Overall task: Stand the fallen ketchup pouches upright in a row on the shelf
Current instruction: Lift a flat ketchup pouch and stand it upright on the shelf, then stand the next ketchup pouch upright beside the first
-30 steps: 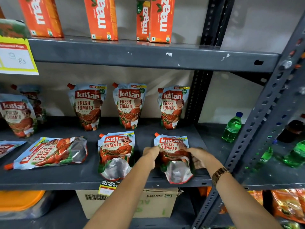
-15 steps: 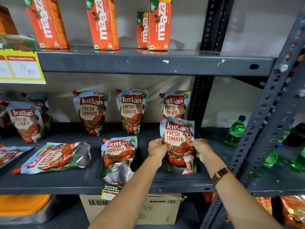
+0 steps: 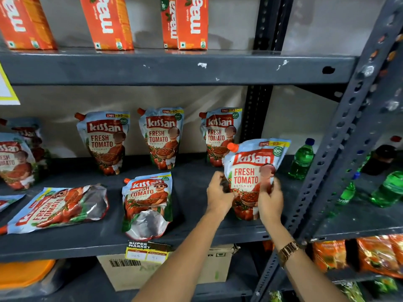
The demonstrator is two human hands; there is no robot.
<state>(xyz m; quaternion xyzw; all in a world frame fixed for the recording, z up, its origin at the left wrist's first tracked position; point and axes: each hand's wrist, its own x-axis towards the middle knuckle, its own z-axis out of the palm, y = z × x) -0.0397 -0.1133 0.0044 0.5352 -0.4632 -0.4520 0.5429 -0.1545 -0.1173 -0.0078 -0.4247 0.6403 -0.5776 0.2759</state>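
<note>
A Kissan ketchup pouch [image 3: 250, 168] stands upright at the right end of the grey shelf [image 3: 196, 238], gripped low on both sides by my left hand [image 3: 219, 194] and my right hand [image 3: 270, 201]. Three pouches stand upright along the back wall: one [image 3: 104, 142], one [image 3: 162, 138] and one [image 3: 218, 136]. A fallen pouch [image 3: 148, 203] lies flat in the middle with its silver base toward me. Another fallen pouch [image 3: 58, 207] lies on its side to the left. More upright pouches [image 3: 15, 162] are at the far left.
Orange Maaza cartons [image 3: 109, 22] stand on the shelf above. Green bottles [image 3: 302, 160] sit on the neighbouring rack beyond the perforated upright [image 3: 340, 136]. A price tag [image 3: 148, 251] hangs on the shelf edge, with a cardboard box [image 3: 165, 271] below.
Both hands lifted the right pouch from lying flat to upright, then shifted it right, toward the rack post. The other pouches have not moved.
</note>
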